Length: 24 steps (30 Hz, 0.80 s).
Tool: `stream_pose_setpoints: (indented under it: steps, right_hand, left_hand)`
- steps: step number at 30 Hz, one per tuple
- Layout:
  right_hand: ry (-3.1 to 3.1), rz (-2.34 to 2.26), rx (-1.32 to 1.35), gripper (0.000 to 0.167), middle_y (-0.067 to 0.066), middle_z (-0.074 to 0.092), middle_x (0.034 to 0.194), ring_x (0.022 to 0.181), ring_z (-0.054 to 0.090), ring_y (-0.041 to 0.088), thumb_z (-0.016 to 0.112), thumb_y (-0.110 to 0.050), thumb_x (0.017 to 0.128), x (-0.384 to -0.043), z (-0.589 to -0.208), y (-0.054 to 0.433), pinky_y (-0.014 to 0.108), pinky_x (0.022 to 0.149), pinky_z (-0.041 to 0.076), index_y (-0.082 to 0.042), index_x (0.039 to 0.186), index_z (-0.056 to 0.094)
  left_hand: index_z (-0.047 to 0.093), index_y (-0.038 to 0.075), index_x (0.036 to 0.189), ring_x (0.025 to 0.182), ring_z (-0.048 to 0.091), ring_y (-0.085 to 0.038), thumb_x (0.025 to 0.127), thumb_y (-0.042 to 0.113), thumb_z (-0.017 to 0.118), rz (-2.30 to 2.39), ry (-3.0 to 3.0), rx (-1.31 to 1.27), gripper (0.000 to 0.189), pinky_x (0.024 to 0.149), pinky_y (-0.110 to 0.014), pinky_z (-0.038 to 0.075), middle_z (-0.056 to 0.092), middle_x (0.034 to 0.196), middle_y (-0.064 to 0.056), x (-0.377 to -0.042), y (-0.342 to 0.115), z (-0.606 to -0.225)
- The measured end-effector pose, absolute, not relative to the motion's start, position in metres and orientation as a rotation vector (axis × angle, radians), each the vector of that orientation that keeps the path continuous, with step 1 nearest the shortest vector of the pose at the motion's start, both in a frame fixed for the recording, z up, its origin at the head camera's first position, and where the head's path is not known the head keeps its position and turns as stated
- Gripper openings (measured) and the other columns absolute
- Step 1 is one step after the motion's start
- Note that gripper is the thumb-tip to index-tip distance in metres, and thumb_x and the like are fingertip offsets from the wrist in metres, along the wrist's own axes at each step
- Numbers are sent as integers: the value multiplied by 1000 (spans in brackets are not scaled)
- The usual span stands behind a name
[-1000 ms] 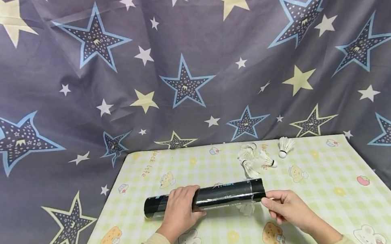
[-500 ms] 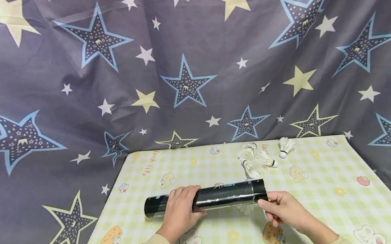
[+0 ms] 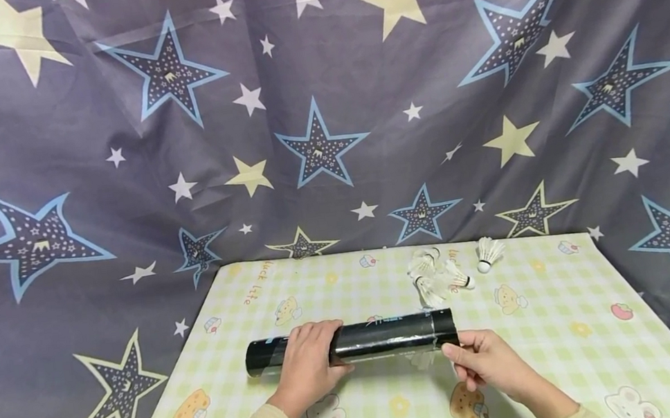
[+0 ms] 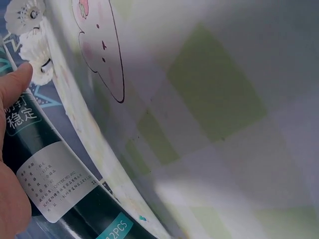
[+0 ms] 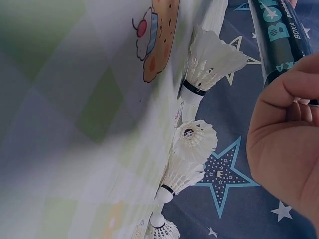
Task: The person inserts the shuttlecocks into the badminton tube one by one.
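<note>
A black shuttlecock tube (image 3: pixel 388 335) lies sideways, held close over the table. My left hand (image 3: pixel 310 362) grips it left of its middle, fingers over the top and thumb along the near side. At its right end is my right hand (image 3: pixel 485 358), thumb on the rim and fingers curled by the end, pinching it there; whatever is inside the tube is hidden. A white feather shuttlecock (image 5: pixel 209 62) lies beneath the tube near that end, mostly covered by it in the head view. In the left wrist view, a white label (image 4: pixel 57 181) shows on the tube.
Behind the tube, several shuttlecocks (image 3: pixel 428 288) lie bunched together, with another shuttlecock (image 3: pixel 489 254) apart to their right. A green-checked cloth with cartoon prints covers the table (image 3: pixel 550 329). A dark star-patterned curtain (image 3: pixel 342 62) hangs along the table's back edge.
My right hand has shifted slightly left, its thumb now overlapping the tube's rim. The tube's right end has moved slightly right, and my left hand stays in place.
</note>
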State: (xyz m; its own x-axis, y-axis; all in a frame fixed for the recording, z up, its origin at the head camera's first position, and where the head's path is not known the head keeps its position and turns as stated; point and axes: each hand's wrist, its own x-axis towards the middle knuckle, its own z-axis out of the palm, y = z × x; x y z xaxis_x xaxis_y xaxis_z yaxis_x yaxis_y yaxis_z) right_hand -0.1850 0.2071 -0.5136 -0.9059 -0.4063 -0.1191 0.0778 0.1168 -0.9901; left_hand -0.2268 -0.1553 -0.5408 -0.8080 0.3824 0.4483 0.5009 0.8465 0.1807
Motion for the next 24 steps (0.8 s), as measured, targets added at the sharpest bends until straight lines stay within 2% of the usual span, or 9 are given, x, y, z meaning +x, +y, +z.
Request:
stream_pose_setpoints:
  steps: [11,14,18,21,24]
  right_hand:
    - [2044,-1846,-310,34,-4,67,66,49,61,4,62,-27,110,-184,-512,207,19,48,42,5,99,66]
    - [2067,-1848,-277,34,-4,68,67,49,60,4,63,-27,109,-185,-512,209,18,47,41,6,113,69]
    - [2104,-1850,-211,48,-2,69,70,49,58,4,65,-28,108,-186,-511,214,17,48,41,7,141,61]
    - [2135,-1843,-174,56,-4,68,72,50,57,4,66,-28,108,-185,-511,217,18,49,42,6,150,55]
    - [2157,-1835,-144,59,-5,67,72,50,56,4,67,-28,107,-185,-512,219,18,50,44,5,153,52]
  left_hand:
    - [62,20,144,118,67,-24,69,46,101,-410,-2632,-640,89,107,-50,50,73,133,-2,-224,-155,-541]
    - [62,20,144,118,67,-24,70,47,101,-407,-2633,-627,89,106,-49,50,73,134,-1,-224,-156,-541]
    - [62,20,144,119,66,-23,70,49,100,-401,-2639,-587,88,106,-48,49,73,134,0,-225,-158,-542]
    - [63,21,143,120,66,-23,69,49,100,-404,-2650,-551,88,107,-48,49,73,134,0,-225,-160,-543]
    - [63,21,143,120,66,-24,69,49,101,-405,-2660,-528,88,108,-48,48,73,134,0,-225,-162,-543]
